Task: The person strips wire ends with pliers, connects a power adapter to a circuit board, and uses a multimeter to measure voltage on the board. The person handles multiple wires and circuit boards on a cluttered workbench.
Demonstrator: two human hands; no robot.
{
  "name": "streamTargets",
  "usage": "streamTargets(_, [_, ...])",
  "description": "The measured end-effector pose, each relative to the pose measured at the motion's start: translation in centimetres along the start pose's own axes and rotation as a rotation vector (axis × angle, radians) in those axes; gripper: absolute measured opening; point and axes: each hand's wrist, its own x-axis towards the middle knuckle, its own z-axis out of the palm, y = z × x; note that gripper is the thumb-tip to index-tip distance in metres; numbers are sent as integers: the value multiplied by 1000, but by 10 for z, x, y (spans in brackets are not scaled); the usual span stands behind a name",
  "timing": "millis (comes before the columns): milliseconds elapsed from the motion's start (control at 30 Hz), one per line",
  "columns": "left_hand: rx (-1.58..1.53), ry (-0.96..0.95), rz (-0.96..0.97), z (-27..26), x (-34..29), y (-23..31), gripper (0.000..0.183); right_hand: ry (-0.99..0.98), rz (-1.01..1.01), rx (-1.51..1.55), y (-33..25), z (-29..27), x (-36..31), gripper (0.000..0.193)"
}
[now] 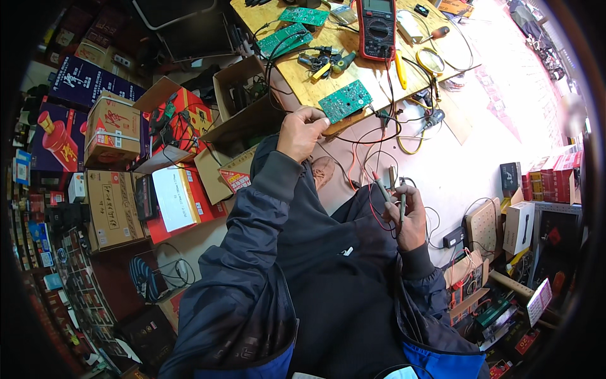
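I see green circuit board (346,101) at worktop's (303,83) near edge, long axis slanting ahead-right from left hand (300,134), whose grip pinches near-left corner. Right hand (411,216), farther from board, has grip closed around test probes (381,186); from there, board lies ahead and left.

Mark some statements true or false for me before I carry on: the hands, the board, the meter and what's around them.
1. The left hand is at a corner of a green circuit board. True.
2. The right hand is empty. False: it holds test probes.
3. The red and black multimeter is on the yellowish table. True.
4. The orange-handled screwdriver lies on the floor. False: it is on the table, to the right of the multimeter.
5. Cardboard boxes stand to the person's left. True.
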Motion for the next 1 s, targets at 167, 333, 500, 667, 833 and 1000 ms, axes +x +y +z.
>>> streamTargets(167, [13, 1, -3, -2, 4, -4, 11, -4, 9, 12, -2, 1, -2, 35])
streamTargets(333, [22, 10, 15, -2, 5, -7, 12, -7, -12, 2, -1, 2, -2, 35])
streamTargets(500, [51, 31, 26, 1, 3, -7, 10, -14, -7, 3, -1, 0, -3, 35])
streamTargets(667, [53, 61, 46, 2, 3, -9, 13, -3, -20, -11, -3, 1, -4, 35])
streamTargets(833, [33, 68, 41, 0, 3, -14, 17, -2, -35, -26, -4, 1, -7, 35])
streamTargets(1000, [-29, 39, 105, -4, -1, -16, 21, -3, -66, -10, -3, 3, -8, 34])
